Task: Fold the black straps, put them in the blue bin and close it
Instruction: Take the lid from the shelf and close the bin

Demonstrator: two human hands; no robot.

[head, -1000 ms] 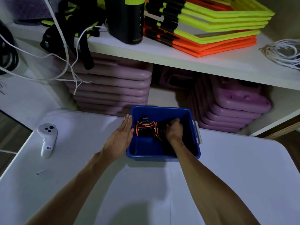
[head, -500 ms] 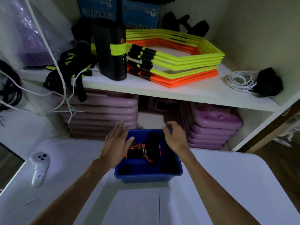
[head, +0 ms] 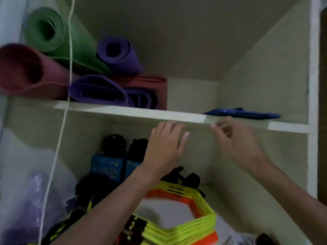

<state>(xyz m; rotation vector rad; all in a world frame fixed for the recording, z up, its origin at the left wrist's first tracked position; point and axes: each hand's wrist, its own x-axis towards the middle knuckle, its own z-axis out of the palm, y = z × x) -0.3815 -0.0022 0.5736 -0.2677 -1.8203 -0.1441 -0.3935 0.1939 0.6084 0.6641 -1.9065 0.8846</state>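
Observation:
A flat blue lid [head: 242, 114] lies on the upper shelf [head: 134, 112] at the right. My right hand [head: 235, 140] is raised just below and left of it, fingers loosely curled, holding nothing. My left hand [head: 166, 147] is lifted in front of the shelf edge with fingers spread. The blue bin and the black straps are out of view below the frame.
Rolled mats in green [head: 58, 38], maroon [head: 26, 71] and purple [head: 99, 91] fill the upper shelf's left. Below stand yellow and orange hexagon rings [head: 187, 225], blue boxes [head: 106, 167] and black gear. A white cord [head: 62, 121] hangs at the left. The cabinet wall [head: 265, 76] closes the right side.
The view has swung up from the table and bin to the upper shelves. Both hands left the bin and rose toward the upper shelf edge.

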